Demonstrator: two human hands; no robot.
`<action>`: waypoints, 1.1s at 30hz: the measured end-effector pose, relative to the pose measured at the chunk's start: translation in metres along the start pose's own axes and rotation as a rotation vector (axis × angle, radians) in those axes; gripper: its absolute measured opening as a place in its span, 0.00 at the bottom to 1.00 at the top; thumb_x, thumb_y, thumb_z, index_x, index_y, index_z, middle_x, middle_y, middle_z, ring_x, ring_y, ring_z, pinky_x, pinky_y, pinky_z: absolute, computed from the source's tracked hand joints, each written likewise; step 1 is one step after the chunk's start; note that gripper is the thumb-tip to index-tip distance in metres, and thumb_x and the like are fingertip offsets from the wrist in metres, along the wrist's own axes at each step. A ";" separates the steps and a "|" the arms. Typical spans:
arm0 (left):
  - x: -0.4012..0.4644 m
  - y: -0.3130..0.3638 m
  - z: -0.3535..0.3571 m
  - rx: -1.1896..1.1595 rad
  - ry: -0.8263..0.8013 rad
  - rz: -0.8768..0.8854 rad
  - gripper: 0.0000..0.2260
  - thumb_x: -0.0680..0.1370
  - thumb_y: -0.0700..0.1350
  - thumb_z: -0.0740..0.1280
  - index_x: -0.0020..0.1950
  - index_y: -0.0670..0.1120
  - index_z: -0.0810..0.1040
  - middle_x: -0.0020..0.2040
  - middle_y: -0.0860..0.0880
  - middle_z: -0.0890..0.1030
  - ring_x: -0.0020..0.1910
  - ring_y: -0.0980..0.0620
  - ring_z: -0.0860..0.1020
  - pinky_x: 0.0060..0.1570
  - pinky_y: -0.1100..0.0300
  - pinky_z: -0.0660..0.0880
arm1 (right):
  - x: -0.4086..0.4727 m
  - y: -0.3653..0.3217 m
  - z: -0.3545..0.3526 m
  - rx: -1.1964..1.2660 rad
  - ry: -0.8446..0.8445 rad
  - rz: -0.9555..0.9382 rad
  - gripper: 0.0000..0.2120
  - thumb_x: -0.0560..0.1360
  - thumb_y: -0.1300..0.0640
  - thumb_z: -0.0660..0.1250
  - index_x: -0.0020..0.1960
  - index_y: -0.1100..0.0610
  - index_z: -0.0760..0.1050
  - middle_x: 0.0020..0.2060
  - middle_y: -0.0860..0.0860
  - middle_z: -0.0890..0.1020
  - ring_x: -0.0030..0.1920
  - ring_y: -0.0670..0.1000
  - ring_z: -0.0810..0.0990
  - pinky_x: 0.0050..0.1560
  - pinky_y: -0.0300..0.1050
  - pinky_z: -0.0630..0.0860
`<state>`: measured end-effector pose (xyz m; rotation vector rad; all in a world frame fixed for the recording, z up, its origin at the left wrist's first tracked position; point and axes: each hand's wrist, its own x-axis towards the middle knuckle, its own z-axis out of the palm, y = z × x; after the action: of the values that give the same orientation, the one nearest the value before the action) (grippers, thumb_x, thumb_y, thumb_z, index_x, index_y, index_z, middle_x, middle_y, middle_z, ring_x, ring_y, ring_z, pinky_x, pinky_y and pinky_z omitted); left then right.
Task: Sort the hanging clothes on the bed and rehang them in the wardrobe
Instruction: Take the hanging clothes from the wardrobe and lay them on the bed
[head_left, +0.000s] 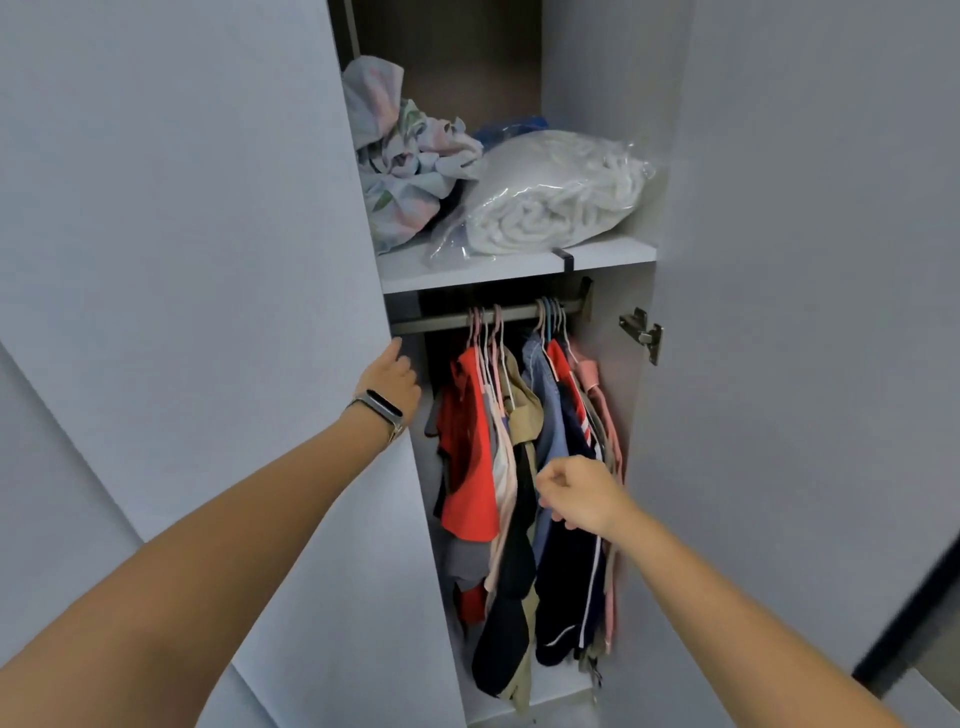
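The left hand (392, 376) grips the edge of the left door (208, 260), while the right hand (576, 499), fingers loosely curled and holding nothing, hovers in front of the clothes (519, 467) on the rail (514, 314). No bed is in view. To take garments well, lift each hanger hook clear of the rail (not tugging cloth), keeping the door held wide.

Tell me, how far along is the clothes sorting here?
Hard to say. Many clothes hang on the wardrobe rail, so either none are out yet or all are back. The left hand holds the left door's edge; the right hand, loosely curled, is at the garments. No bed is in view.
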<state>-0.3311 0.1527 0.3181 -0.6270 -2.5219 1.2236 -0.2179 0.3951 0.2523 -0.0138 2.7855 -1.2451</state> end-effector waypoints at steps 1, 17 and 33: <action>0.008 -0.006 0.007 0.035 -0.072 -0.015 0.16 0.80 0.48 0.56 0.66 0.47 0.73 0.63 0.47 0.74 0.67 0.45 0.66 0.73 0.45 0.42 | 0.013 -0.002 0.003 0.019 -0.011 0.017 0.08 0.77 0.60 0.60 0.44 0.57 0.78 0.44 0.54 0.82 0.41 0.49 0.78 0.39 0.35 0.74; -0.167 0.035 -0.039 -0.037 0.137 -0.047 0.05 0.69 0.45 0.67 0.34 0.47 0.79 0.33 0.52 0.74 0.39 0.50 0.72 0.58 0.55 0.64 | 0.002 -0.080 0.144 -0.057 -0.494 -0.508 0.12 0.75 0.53 0.68 0.38 0.59 0.74 0.28 0.44 0.77 0.31 0.42 0.75 0.34 0.32 0.67; -0.253 0.070 -0.047 -0.613 -0.087 -0.644 0.12 0.71 0.53 0.58 0.46 0.51 0.79 0.43 0.52 0.77 0.44 0.47 0.76 0.43 0.53 0.71 | 0.007 -0.052 0.139 -0.187 -0.399 -0.372 0.18 0.74 0.60 0.64 0.63 0.61 0.76 0.58 0.56 0.81 0.61 0.55 0.78 0.61 0.40 0.72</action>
<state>-0.0731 0.0997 0.2784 0.1541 -2.8206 0.2589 -0.2145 0.2568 0.1975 -0.7363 2.5951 -0.9038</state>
